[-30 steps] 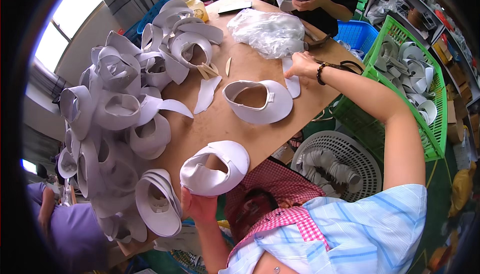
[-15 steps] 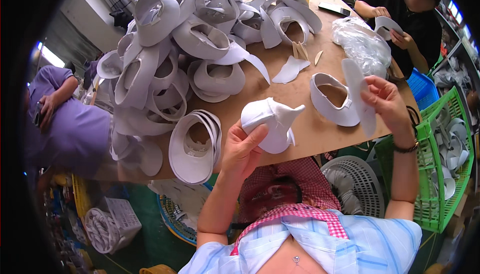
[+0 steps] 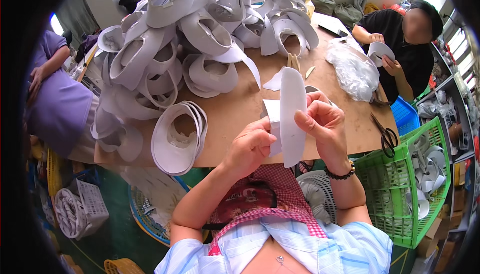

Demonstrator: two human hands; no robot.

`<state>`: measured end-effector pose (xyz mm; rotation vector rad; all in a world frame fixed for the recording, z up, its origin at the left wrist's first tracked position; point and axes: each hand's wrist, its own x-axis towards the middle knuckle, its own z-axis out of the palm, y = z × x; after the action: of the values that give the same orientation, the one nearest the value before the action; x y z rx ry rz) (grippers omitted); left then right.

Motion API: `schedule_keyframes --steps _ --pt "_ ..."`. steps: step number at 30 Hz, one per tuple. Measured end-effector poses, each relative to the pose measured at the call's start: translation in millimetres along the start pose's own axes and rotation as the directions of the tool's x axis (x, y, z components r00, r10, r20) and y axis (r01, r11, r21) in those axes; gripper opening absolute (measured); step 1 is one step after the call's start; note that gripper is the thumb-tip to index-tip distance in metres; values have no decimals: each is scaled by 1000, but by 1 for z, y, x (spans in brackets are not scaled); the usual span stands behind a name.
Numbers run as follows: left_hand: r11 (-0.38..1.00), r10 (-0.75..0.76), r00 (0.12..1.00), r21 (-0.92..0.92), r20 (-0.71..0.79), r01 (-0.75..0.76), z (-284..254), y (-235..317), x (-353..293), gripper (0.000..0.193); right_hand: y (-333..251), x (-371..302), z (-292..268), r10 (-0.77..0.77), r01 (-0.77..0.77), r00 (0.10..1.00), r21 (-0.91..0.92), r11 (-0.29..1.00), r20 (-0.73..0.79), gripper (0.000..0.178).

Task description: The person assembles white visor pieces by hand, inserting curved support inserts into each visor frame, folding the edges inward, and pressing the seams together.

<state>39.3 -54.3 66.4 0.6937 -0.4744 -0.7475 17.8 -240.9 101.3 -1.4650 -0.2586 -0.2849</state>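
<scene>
In front of my chest my two hands are close together over the table's near edge. My left hand (image 3: pixel 250 146) is closed on a folded white fabric piece (image 3: pixel 271 108), mostly hidden behind the panel beside it. My right hand (image 3: pixel 324 126) pinches a long white curved panel (image 3: pixel 292 116) with rounded ends, held upright against that piece. Behind my right hand a bit of another white visor shows. To the left stands a stack of white sun visors (image 3: pixel 159 141), one nested in another. A large heap of similar visors (image 3: pixel 202 34) covers the table's far left.
On the brown table (image 3: pixel 225 134) lie a clear plastic bag (image 3: pixel 352 71) and black scissors (image 3: pixel 386 136) at the right edge. A green crate (image 3: pixel 395 199) holds white pieces. One person in black (image 3: pixel 407 44) handles a white piece; another in purple (image 3: pixel 65 104) stands left.
My right hand has moved left with the white panel, bringing it against the fabric piece in my left hand. My view has shifted right, uncovering the scissors.
</scene>
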Motion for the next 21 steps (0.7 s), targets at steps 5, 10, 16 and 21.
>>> schedule_keyframes --steps 5,10,16,21 --pt "992 -13 995 -128 -98 0 8 -3 0 52 3 1 1 -21 20 1000 -28 999 -19 24" --pt "995 -58 992 -86 -116 48 12 -2 1 61 4 -1 1 -24 22 998 -41 999 -51 25" --pt "993 -86 979 63 -185 99 23 3 3 84 5 -2 2 -61 59 997 -50 997 -38 25" --pt "996 -70 989 -62 -130 63 18 0 1 71 8 -1 2 -97 94 994 -57 994 -45 25"
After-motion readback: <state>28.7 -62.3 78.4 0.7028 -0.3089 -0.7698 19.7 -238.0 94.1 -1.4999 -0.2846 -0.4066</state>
